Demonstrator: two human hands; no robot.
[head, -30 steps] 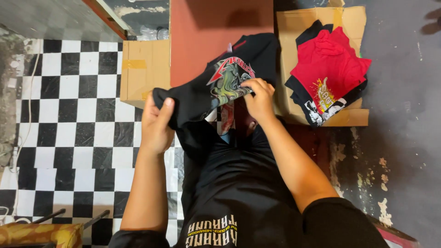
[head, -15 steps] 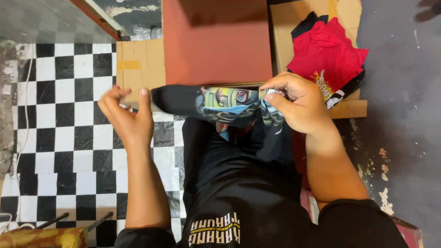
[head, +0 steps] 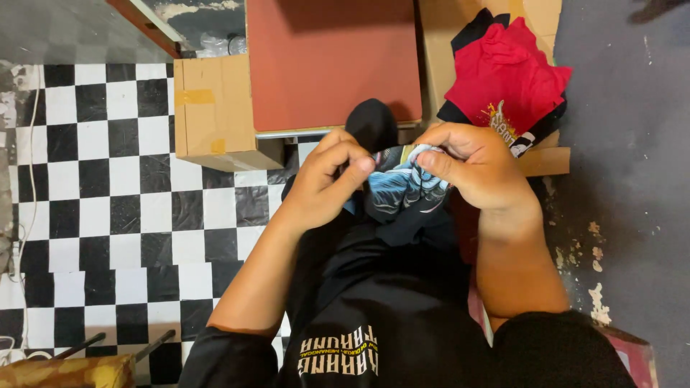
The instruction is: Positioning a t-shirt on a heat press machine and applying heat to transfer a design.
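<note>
We have drawn our left hand (head: 327, 179) in beside our right hand (head: 474, 169), both now pinching the black printed shirt (head: 399, 194) bunched small, folded narrower than before.

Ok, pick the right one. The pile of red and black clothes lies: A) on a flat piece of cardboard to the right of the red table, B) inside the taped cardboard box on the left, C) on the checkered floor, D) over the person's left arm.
A: the pile of red and black clothes rests on flat cardboard right of the red table.
</note>
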